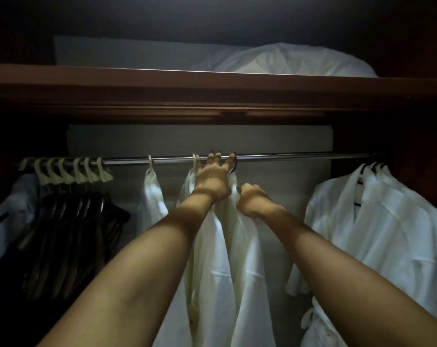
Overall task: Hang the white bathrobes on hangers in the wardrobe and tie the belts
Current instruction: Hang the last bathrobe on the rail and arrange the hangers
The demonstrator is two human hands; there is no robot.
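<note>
Head view: my left hand (212, 181) spread wide, steadying the hook on the rail (287, 156); my right hand (250, 200) held the bathrobe (237, 246) up.

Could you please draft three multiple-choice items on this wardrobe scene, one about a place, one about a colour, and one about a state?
1. Where does the white pillow lie?
A. On the shelf above the rail
B. On the wardrobe floor
C. Hung from the rail

2. What colour are the hooks of the empty hangers bunched at the rail's far left end?
A. Red
B. Cream
C. Blue

3. What is the right hand doing?
A. Lying flat on the shelf
B. Hanging open at the person's side
C. Gripping the cloth of the white bathrobe at the middle

Answers:
1 A, the pillow sits on the wooden shelf over the metal rail.
2 B, their hooks look pale cream against the dark wardrobe.
3 C, its fingers curl into the robe while the left hand reaches up to the rail.
</note>
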